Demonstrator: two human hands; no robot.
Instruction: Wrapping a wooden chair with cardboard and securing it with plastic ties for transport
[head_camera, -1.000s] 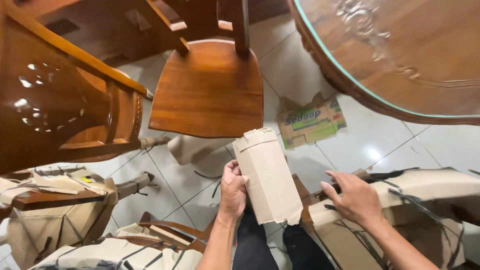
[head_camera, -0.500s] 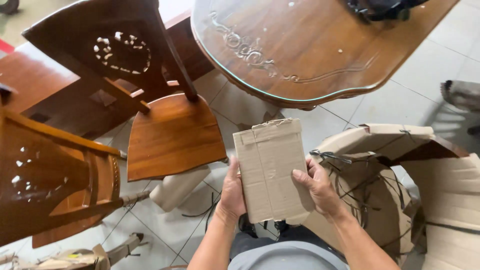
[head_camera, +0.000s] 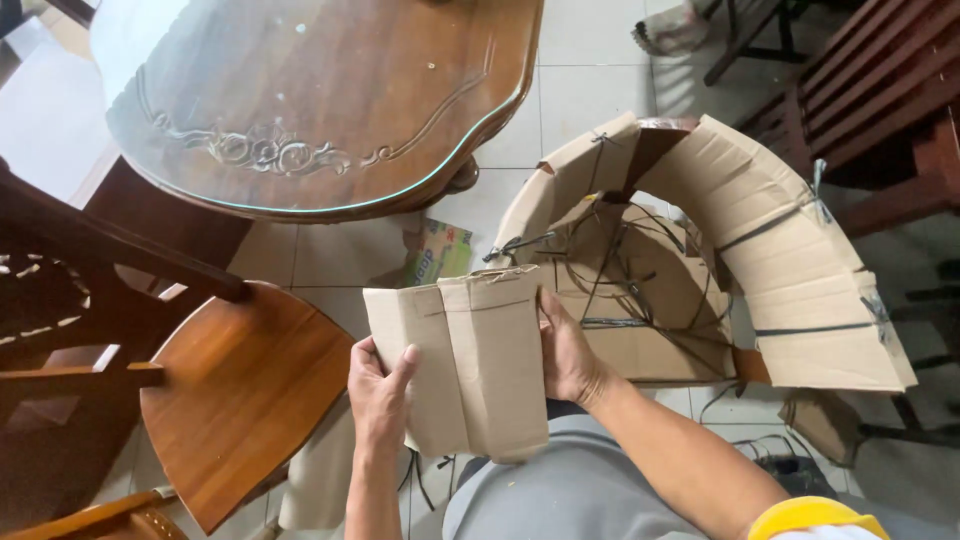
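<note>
Both hands now spread the cardboard wider – L hand & R hand pinch its side edges, long side up-down, btwn them.

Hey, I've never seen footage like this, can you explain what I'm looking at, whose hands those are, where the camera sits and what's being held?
This is one view from a camera worn on a person's head, looking down at their own two bare hands. The left hand and the right hand each grip a side of a folded piece of cardboard. Just past it on the tiled floor is a piece of furniture wrapped in cardboard and black straps. At top left is a carved wooden table with a glass top; at lower left is a wooden chair seat. A small printed box flap lies on the tiles.
</note>
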